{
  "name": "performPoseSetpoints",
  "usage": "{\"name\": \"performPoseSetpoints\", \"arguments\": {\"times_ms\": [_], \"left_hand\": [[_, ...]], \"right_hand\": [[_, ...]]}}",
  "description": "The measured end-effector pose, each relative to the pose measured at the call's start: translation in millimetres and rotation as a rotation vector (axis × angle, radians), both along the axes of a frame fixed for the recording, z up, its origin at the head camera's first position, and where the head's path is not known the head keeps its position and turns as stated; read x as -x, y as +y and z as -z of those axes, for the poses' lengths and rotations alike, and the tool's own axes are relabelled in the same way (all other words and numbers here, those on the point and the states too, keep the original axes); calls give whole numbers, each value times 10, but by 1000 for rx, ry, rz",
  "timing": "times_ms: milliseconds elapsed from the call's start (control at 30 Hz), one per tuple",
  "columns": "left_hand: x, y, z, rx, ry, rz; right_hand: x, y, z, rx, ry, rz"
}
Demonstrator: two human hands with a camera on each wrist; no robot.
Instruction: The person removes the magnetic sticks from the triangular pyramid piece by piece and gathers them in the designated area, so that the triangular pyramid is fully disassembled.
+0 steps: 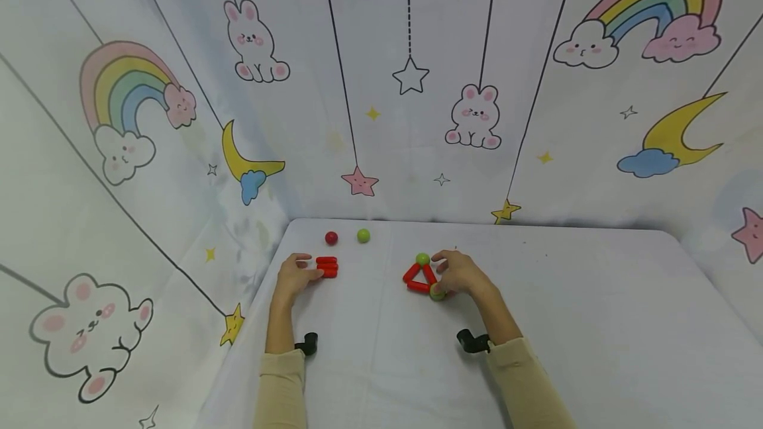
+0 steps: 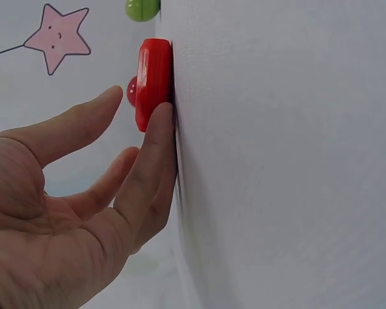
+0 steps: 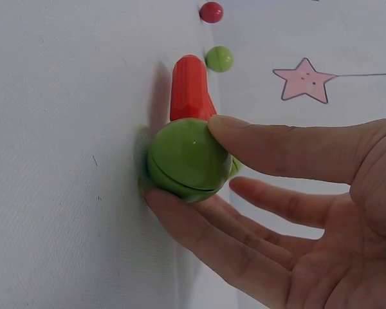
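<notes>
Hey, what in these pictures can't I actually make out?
- Head view: part of the lower green ball, covered by the right hand.
- Left wrist view: much of the red ball, behind a red rod.
- Left wrist view: the top of the back green ball, cut off by the upper edge.
- Right wrist view: most of the upper green ball, hidden behind the lower one.
</notes>
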State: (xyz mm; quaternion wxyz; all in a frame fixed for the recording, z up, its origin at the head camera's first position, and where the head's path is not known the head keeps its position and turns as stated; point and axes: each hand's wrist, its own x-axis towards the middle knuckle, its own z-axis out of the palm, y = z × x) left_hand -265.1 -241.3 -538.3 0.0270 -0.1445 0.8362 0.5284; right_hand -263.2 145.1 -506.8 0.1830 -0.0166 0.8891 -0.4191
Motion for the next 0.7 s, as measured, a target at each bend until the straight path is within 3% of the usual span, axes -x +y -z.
{"name": "performPoseSetpoints", "arguments": {"times_ms": [200, 400, 700], "left_hand": [[5, 30, -34, 16, 4, 6], [12, 129, -111, 83, 63, 3], [-18, 539, -297, 59, 151, 165]], "right_hand": [[-5, 2, -8, -7, 7, 0], [13, 17, -2, 4, 10, 5], [5, 26, 20, 13, 12, 7]]}}
